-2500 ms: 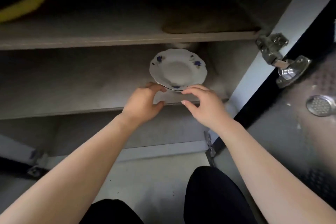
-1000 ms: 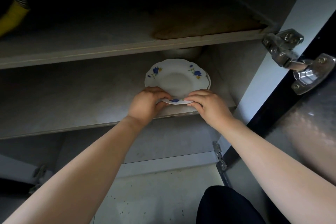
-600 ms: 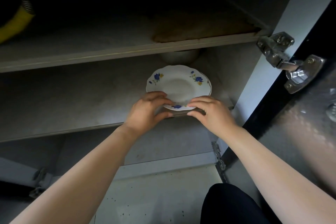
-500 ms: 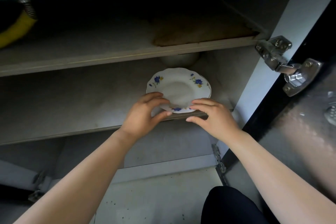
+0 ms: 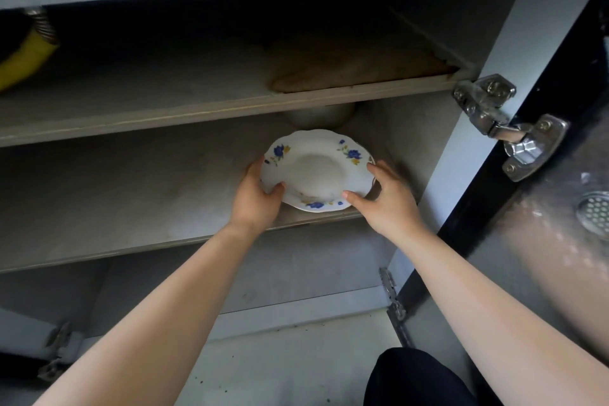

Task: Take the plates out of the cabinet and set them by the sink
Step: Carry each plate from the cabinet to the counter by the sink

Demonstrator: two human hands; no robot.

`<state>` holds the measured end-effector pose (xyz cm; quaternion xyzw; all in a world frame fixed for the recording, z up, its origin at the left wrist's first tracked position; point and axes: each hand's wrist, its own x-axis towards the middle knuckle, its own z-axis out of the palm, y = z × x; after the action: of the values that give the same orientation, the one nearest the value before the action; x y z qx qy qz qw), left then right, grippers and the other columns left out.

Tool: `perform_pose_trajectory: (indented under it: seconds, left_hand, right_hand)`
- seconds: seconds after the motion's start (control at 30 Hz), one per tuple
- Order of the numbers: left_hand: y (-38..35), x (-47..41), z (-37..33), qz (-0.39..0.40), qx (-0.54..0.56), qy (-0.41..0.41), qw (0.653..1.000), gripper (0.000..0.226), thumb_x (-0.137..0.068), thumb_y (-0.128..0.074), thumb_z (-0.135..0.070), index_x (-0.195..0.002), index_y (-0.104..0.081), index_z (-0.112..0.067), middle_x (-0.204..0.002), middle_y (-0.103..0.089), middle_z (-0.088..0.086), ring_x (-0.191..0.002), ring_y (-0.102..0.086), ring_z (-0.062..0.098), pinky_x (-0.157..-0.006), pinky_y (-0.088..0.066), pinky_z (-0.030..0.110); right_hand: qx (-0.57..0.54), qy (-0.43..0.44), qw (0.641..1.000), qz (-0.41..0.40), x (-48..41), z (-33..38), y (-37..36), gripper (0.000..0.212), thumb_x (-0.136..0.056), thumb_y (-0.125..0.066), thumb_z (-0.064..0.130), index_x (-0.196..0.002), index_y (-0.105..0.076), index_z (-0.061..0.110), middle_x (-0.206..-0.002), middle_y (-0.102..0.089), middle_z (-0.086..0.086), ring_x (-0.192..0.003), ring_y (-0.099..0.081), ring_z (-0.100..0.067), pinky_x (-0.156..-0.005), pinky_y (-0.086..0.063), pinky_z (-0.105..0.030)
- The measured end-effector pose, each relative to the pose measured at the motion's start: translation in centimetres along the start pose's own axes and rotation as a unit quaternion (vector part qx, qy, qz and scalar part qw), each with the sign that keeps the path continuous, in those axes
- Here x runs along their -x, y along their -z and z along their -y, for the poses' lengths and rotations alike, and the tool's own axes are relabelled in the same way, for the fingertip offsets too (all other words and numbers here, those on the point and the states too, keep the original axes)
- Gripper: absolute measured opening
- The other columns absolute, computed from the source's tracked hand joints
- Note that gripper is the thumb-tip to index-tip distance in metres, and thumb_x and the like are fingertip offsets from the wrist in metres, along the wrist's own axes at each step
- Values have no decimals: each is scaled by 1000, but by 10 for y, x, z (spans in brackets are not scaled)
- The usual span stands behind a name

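Both hands grip the plate at the front edge of the middle shelf in the cabinet. Left hand clamps the left rim, thumb on top, fingers hidden under. Right hand spread around the right rim, thumb on the near edge. Opposite-side hold likely keeps it level for lifting out. A bowl sits behind.

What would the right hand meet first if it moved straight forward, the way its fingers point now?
The right hand points up-left, deeper into the shelf, fingers already on the plate rim. It would push the plate first. Beyond lies a pale rounded object, though depth is hard to judge.
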<state>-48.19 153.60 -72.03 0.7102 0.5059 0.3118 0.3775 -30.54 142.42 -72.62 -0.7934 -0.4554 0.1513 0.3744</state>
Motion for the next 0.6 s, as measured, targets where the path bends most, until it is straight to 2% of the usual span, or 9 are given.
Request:
perform_pose_trajectory:
  seconds: [0.07, 0.13, 0.23, 0.43, 0.6]
  left_hand:
    - [-2, -2, -2, 7, 45, 25, 999, 52, -85, -57, -2, -133, -42, -14, -129, -55, 9, -116, -54, 26, -93, -43, 28]
    - [-5, -4, -5, 14, 65, 39, 997, 54, -84, -54, 2, -134, -42, -12, -126, -57, 9, -116, -54, 25, -94, -44, 29]
    - [-7, -3, -11, 11, 59, 53, 997, 54, -84, -53, 5, -135, -42, -10, -124, -56, 8, -116, -53, 24, -86, -40, 19]
    - [-2, 7, -11, 0, 81, 62, 995, 55, -82, -55, 5, -133, -43, -12, -124, -58, 10, -112, -55, 26, -84, -44, 25]
    - [18, 28, 1, -24, 110, 68, 991, 56, -82, -56, 5, -132, -44, -17, -114, -57, -1, -103, -55, 16, -79, -45, 25]
  right_hand:
    - [-18, -12, 1000, 8, 0, 1, 0, 70, -82, -68, 36, -141, -38, 13, -149, -34, 1, -134, -35, -18, -96, -30, -20]
    - [-45, -20, 999, 13, 0, 2, 0, 70, -81, -69, 33, -140, -37, 14, -143, -42, 1, -128, -42, -19, -93, -34, -20]
    - [-81, -40, 996, 11, -1, 2, -1, 72, -79, -72, 31, -140, -38, 16, -136, -50, 0, -123, -49, -19, -96, -43, -28]
    - [-104, -63, 993, 16, 1, -1, -5, 74, -76, -75, 31, -140, -39, 21, -134, -53, 3, -121, -51, -18, -97, -47, -32]
    - [-133, -49, 989, 45, 11, 7, -18, 74, -76, -75, 26, -140, -39, 23, -137, -50, 6, -123, -49, -13, -101, -43, -30]
